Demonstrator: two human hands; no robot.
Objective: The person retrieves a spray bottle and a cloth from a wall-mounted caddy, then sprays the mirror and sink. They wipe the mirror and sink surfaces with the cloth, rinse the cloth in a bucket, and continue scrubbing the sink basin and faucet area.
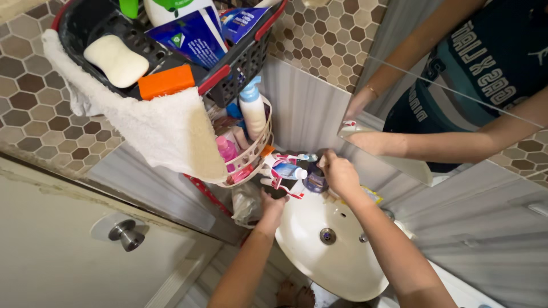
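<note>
Head view looks down on my 2 hands at the back edge of a white washbasin (342,268). My right hand (338,174) is curled over the top of a dark bluish cup (314,183) that stands on the basin's rim against the wall; the fingers look closed around its mouth, though I cannot tell how firmly they press. My left hand (273,205) sits lower, at the rim beside a crumpled clear plastic bag (246,204); whether it grips anything I cannot tell, since the fingers are turned away from the camera.

As I judge it, the work is in its middle: a toothpaste tube (288,169) lies on its side just left of the cup, with red-and-white toothbrushes around it, and the cup has not left the rim.

Much is hard to read. The cup's contents are hidden under my palm. Above, a black basket (240,63) with a white soap bar (116,60), an orange block (166,81) and a draped towel (165,128) covers part of a pale wall rack (258,151). The mirror (399,114) is cut off at the frame's edge.
</note>
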